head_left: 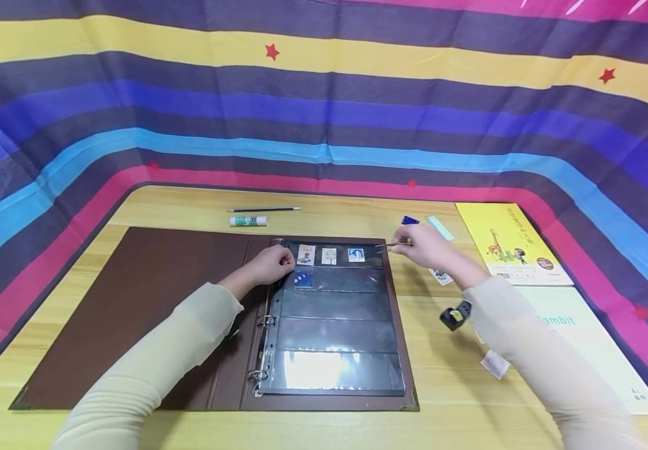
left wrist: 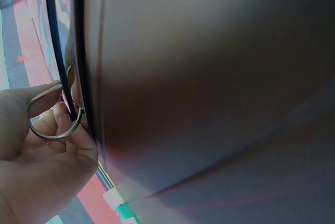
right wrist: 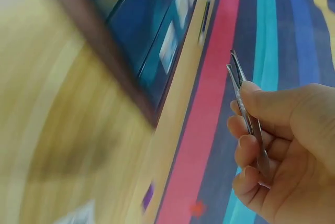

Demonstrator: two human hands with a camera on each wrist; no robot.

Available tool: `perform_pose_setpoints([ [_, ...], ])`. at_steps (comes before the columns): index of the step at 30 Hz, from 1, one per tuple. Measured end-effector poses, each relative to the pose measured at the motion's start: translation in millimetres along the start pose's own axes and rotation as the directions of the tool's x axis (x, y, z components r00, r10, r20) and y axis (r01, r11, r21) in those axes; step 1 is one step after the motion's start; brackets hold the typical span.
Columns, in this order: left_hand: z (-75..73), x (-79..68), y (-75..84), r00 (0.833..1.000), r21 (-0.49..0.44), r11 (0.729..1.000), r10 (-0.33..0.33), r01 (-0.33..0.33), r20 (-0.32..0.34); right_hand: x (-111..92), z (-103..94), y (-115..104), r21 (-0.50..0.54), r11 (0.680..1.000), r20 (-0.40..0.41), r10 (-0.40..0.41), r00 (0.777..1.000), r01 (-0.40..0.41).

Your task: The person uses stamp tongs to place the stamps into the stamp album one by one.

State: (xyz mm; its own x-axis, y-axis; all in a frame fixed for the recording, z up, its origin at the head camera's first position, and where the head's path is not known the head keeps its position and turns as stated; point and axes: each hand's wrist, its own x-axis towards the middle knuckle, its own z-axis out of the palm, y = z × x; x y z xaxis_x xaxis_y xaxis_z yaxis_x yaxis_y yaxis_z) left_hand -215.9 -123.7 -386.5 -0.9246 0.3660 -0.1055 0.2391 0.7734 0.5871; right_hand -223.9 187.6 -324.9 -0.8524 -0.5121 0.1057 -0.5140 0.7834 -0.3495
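Note:
A brown ring binder (head_left: 189, 300) lies spread on the table, with a black stamp page (head_left: 335, 306) of clear pockets on its rings. Three stamps (head_left: 329, 256) sit in the top pocket, and a dark blue stamp (head_left: 303, 279) is in the second pocket at left. My left hand (head_left: 270, 265) pinches the page's edge at the upper ring (left wrist: 55, 137), fingers curled. Held between the thumb and fingers of my right hand (head_left: 428, 247) are metal tweezers (right wrist: 247, 106). Their tips stand slightly apart with nothing between them, by the page's upper right corner.
Behind the binder lie a pencil (head_left: 264, 209) and a glue stick (head_left: 248, 221). To the right are a yellow booklet (head_left: 504, 237), a pale booklet (head_left: 600, 350), a small black object (head_left: 455, 315) and loose stamps (head_left: 495, 364). A striped cloth (head_left: 324, 112) hangs behind the table.

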Motion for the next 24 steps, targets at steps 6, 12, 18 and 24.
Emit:
perform_pose_setpoints([
  [6,-0.1,-0.1,-0.6,1.0,-0.012,1.0,0.006,-0.006,0.004,-42,-12.6,48,-0.057,0.991,0.009,0.121,0.993,-0.12],
  [12,-1.5,-2.0,-0.9,1.0,-0.017,1.0,0.001,-0.001,0.003,-63,-16.2,87,-0.144,0.968,0.014,0.211,0.977,-0.207],
  [18,-1.6,-2.9,-1.1,1.0,-0.035,0.999,0.002,-0.001,0.017,-63,-11.3,99,-0.187,0.96,0.031,0.22,0.975,-0.21],
  [24,-1.1,-1.3,0.2,1.0,-0.045,0.999,-0.003,0.004,0.015,-59,-8.8,98,-0.244,0.948,0.024,0.217,0.976,-0.205],
])
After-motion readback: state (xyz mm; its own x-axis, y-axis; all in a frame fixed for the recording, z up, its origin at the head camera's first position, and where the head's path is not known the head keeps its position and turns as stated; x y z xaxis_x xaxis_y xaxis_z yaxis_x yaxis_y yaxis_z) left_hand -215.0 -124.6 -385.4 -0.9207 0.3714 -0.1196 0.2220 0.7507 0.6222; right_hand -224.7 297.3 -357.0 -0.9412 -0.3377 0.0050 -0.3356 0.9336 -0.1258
